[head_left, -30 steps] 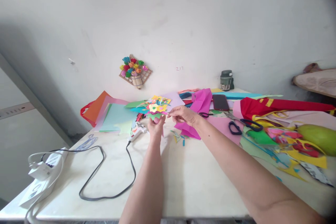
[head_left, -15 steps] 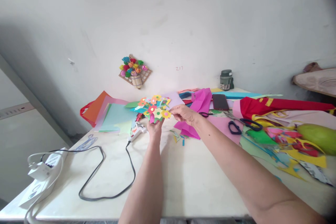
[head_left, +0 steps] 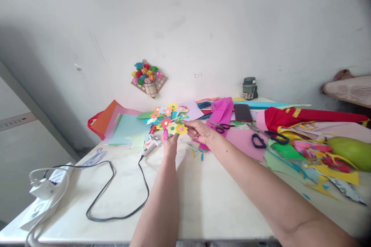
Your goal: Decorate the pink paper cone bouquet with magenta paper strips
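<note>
A bouquet of paper flowers [head_left: 172,128] in yellow, orange, red and pale blue stands over the table. My left hand [head_left: 170,145] is closed around its base from below; the blossoms hide most of the fingers. At the bouquet's right edge, beside a yellow flower with a pink centre, my right hand [head_left: 198,130] is closed in a pinch. What lies between those fingertips is too small to tell. A white glue gun [head_left: 150,146] lies on the table just left of my left hand.
Coloured paper sheets [head_left: 127,129] lie at the back left. A black cord [head_left: 111,216] loops near a power strip [head_left: 43,204]. Rightward are small scissors [head_left: 222,127], larger scissors [head_left: 259,141], a phone [head_left: 243,113], paper scraps [head_left: 321,162] and a dark jar [head_left: 249,88].
The bouquet has turned and tilted slightly in my left hand. My right hand has shifted a little left and down, staying close to the flowers' right edge.
</note>
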`<state>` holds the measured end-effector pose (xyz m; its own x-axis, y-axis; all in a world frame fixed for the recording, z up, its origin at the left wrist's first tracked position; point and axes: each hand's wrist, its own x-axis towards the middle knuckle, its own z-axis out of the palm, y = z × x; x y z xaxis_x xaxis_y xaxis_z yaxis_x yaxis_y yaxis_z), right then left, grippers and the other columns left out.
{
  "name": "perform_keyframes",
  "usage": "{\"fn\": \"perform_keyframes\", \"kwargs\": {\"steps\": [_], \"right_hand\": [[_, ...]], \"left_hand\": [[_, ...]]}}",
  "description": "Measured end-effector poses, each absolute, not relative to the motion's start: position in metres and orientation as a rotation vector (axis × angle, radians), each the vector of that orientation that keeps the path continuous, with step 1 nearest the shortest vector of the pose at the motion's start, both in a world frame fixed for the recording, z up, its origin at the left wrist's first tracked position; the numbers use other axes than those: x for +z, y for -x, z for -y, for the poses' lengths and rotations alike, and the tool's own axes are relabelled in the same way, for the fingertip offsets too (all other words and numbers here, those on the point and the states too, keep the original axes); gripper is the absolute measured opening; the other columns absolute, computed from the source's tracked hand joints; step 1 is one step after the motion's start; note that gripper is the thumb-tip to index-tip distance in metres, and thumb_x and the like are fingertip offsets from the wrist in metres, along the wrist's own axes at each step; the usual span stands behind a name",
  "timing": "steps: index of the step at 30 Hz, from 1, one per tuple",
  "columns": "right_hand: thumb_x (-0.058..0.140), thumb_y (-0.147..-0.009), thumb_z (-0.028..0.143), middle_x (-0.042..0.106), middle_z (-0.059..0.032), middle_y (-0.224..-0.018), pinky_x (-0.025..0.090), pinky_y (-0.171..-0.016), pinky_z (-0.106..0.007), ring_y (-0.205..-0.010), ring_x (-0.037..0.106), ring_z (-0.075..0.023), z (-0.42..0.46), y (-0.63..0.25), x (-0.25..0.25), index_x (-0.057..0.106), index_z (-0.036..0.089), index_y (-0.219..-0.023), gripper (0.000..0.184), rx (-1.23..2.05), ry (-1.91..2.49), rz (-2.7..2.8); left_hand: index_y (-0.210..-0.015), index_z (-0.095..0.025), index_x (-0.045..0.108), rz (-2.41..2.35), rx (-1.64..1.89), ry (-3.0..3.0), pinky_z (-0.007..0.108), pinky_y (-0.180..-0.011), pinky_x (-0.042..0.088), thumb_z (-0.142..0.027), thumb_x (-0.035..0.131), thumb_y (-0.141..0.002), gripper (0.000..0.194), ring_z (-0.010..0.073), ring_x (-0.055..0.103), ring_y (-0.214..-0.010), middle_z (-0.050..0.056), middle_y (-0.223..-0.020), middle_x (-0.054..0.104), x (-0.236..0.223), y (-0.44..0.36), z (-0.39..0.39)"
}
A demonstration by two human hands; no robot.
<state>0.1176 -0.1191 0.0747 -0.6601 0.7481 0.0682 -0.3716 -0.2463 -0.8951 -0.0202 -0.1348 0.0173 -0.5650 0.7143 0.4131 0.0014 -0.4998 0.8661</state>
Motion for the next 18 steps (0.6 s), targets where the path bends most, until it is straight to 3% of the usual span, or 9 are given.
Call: {"fn": "perform_keyframes", "kwargs": {"steps": [11, 18], "right_hand": [[0.076, -0.056, 0.027, 0.03, 0.0109, -0.038, 0.011, -0.035, -0.019, -0.035, 0.018, -0.0015, 0.126, -0.118, 0.085, 0.051, 0.016, -0.058, 0.028, 1.865, 0.67, 1.298], [0.078, -0.05, 0.024, 0.034, 0.009, -0.038, 0.011, -0.038, -0.02, -0.037, 0.021, -0.0024, 0.119, -0.118, 0.079, 0.048, 0.017, -0.052, 0.03, 1.814, 0.563, 1.351]], "left_hand": [[-0.091, -0.017, 0.061, -1.245, 2.015, -1.197, 0.03, -0.072, 0.049, -0.021, 0.069, -0.054, 0.038, 0.0204, 0.061, -0.086, 0.008, -0.092, 0.066, 0.025, 0.014, 0.146], [-0.082, -0.019, 0.062, -1.22, 1.991, -1.239, 0.031, -0.064, 0.05, -0.022, 0.069, -0.053, 0.031, 0.0221, 0.062, -0.08, 0.007, -0.082, 0.066, 0.021, 0.016, 0.14]]}}
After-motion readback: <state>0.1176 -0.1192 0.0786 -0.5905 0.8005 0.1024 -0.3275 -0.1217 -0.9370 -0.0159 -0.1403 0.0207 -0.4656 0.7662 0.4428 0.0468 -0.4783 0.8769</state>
